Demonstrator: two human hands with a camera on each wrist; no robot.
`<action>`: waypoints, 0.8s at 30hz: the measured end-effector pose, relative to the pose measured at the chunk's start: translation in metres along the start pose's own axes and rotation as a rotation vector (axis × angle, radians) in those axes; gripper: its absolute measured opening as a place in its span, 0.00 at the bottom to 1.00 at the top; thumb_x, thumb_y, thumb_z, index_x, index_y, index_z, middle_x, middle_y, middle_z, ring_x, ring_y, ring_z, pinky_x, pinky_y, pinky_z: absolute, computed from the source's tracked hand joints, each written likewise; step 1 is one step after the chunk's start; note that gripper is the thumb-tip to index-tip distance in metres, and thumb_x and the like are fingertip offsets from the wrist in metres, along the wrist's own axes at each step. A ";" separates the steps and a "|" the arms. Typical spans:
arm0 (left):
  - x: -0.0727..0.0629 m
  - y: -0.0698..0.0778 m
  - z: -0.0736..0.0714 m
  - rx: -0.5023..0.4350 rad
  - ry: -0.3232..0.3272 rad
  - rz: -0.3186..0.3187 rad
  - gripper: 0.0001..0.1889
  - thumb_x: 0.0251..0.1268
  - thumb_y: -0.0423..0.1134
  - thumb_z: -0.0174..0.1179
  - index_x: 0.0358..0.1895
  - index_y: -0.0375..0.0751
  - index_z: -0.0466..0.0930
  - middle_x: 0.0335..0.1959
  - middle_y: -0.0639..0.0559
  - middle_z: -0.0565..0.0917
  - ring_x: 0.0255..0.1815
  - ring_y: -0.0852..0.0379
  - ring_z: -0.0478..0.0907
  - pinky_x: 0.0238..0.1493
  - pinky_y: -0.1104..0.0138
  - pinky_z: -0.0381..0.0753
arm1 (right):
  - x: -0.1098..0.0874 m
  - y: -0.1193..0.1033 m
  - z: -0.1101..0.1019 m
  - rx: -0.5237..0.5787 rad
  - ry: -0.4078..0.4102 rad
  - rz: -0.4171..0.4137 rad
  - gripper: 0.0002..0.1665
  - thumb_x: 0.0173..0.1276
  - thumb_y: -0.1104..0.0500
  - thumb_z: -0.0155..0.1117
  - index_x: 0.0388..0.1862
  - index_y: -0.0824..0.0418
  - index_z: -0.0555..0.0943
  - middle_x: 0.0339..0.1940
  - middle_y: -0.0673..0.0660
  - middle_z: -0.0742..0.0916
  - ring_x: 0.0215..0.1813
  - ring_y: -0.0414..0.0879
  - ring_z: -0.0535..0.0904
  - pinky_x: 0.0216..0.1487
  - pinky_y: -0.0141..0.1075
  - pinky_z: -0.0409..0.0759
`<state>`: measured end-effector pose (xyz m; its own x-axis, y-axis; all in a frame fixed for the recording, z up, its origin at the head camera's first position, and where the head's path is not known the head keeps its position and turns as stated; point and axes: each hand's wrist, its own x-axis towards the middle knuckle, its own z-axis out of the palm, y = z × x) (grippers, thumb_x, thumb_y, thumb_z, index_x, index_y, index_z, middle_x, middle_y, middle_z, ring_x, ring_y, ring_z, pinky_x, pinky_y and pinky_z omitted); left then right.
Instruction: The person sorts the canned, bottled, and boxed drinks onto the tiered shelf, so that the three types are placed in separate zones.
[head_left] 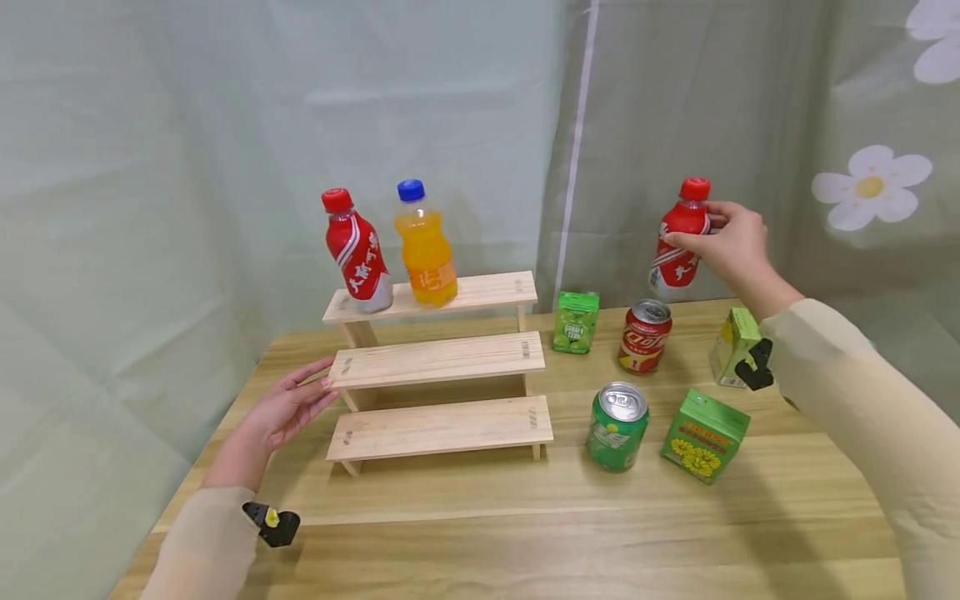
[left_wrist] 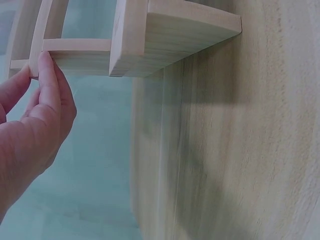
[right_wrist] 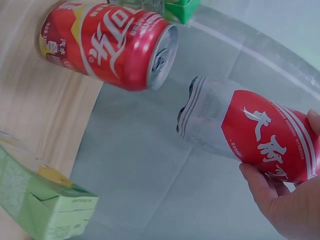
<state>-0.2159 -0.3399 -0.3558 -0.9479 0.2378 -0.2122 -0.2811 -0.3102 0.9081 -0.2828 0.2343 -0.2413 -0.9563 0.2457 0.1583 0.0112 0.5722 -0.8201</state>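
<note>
On rack (head_left: 442,360), bottle of orange liquid (head_left: 426,246); red-labelled bottle (head_left: 684,222) held aloft.

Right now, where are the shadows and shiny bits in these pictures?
Head view: faint shadow on the table near the right sleeve, glints atop the green can; left wrist view: soft shadows beside the wooden stand; right wrist view: pale shine on the red can.

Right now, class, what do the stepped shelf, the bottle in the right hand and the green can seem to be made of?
Stepped shelf: bare wood, matt; grain shows along its boards.
Held bottle: probably plastic, smooth; its lower end looks see-through.
Green can: metal, perhaps aluminium, glossy; its silver top gleams.
</note>
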 end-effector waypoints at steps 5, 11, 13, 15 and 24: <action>0.001 0.001 0.001 -0.017 -0.004 -0.003 0.18 0.69 0.25 0.50 0.46 0.53 0.83 0.41 0.52 0.81 0.41 0.60 0.83 0.49 0.72 0.83 | 0.001 -0.011 0.003 -0.032 -0.015 -0.025 0.47 0.63 0.42 0.63 0.74 0.61 0.57 0.69 0.65 0.70 0.66 0.59 0.66 0.65 0.55 0.72; 0.000 0.002 0.000 -0.009 0.010 -0.011 0.18 0.69 0.25 0.50 0.44 0.55 0.83 0.41 0.53 0.82 0.41 0.60 0.83 0.50 0.72 0.83 | 0.002 -0.025 0.008 -0.037 -0.023 -0.051 0.48 0.62 0.41 0.65 0.73 0.61 0.59 0.67 0.65 0.71 0.64 0.59 0.67 0.64 0.55 0.74; 0.000 0.003 0.000 0.000 0.008 -0.010 0.18 0.69 0.26 0.50 0.44 0.55 0.83 0.41 0.54 0.82 0.41 0.61 0.83 0.50 0.72 0.82 | 0.001 -0.029 0.010 -0.030 -0.027 -0.057 0.48 0.61 0.42 0.65 0.73 0.61 0.59 0.67 0.65 0.72 0.64 0.58 0.67 0.64 0.54 0.74; -0.001 0.004 0.000 0.003 0.009 -0.012 0.18 0.69 0.26 0.51 0.43 0.55 0.84 0.40 0.54 0.82 0.41 0.61 0.83 0.49 0.72 0.83 | 0.001 -0.034 0.012 -0.024 -0.030 -0.065 0.47 0.61 0.42 0.66 0.73 0.61 0.60 0.66 0.64 0.72 0.64 0.58 0.68 0.63 0.54 0.74; 0.000 0.004 0.001 0.010 0.026 -0.036 0.16 0.67 0.27 0.54 0.45 0.55 0.83 0.40 0.54 0.82 0.41 0.60 0.83 0.48 0.72 0.83 | -0.004 -0.058 0.018 -0.028 -0.051 -0.096 0.46 0.61 0.43 0.67 0.71 0.61 0.62 0.65 0.63 0.74 0.63 0.56 0.70 0.62 0.52 0.76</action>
<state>-0.2170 -0.3398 -0.3516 -0.9407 0.2244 -0.2544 -0.3140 -0.2924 0.9033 -0.2846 0.1863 -0.2039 -0.9669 0.1489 0.2070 -0.0739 0.6130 -0.7866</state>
